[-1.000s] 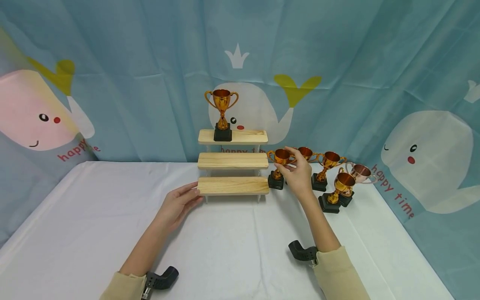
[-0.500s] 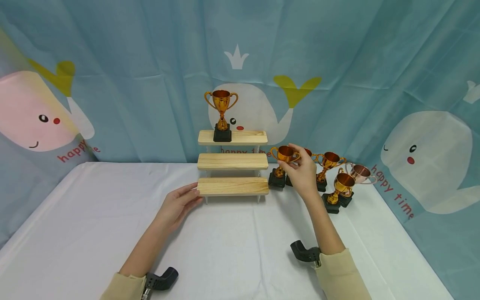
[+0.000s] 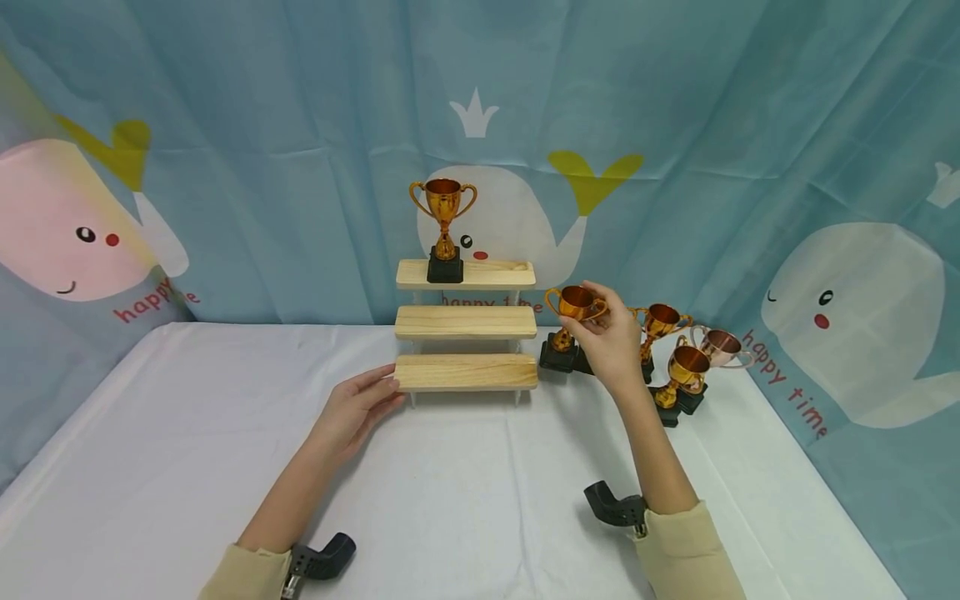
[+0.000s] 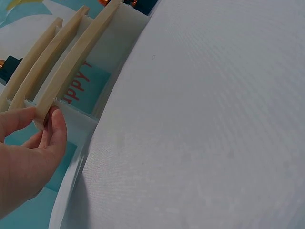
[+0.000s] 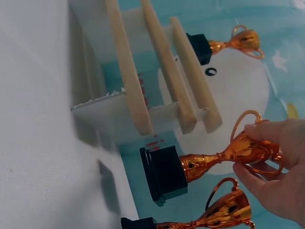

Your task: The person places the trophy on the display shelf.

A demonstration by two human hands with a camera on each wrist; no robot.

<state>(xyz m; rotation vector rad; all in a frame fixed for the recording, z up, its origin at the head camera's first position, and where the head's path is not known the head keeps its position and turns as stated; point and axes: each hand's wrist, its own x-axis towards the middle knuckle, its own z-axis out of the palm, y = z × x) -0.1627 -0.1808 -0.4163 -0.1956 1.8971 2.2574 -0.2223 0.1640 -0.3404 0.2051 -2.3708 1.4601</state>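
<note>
A three-tier wooden display stand (image 3: 465,372) stands on the white cloth, its pale boards on whitish side supports. My left hand (image 3: 356,412) pinches the left end of its lowest board, thumb above and fingers below in the left wrist view. To the right of the stand, my right hand (image 3: 613,350) holds a gold trophy cup (image 3: 574,303) by its bowl. The black base (image 5: 165,175) of that cup appears off the cloth, near a second gold trophy (image 5: 226,212) in the right wrist view. Another gold trophy (image 3: 445,208) stands upright on the top board, left of its middle.
On the right of the table are a gold trophy (image 3: 660,321), one more gold trophy (image 3: 686,367) in front, and a rose-coloured trophy (image 3: 722,346). Behind everything hangs a blue curtain (image 3: 300,208) with printed whales. White cloth (image 3: 450,500) covers the table.
My right hand has raised the trophy and shifted it slightly right and back, now covering most of the trophy behind. The left hand keeps its hold on the stand.
</note>
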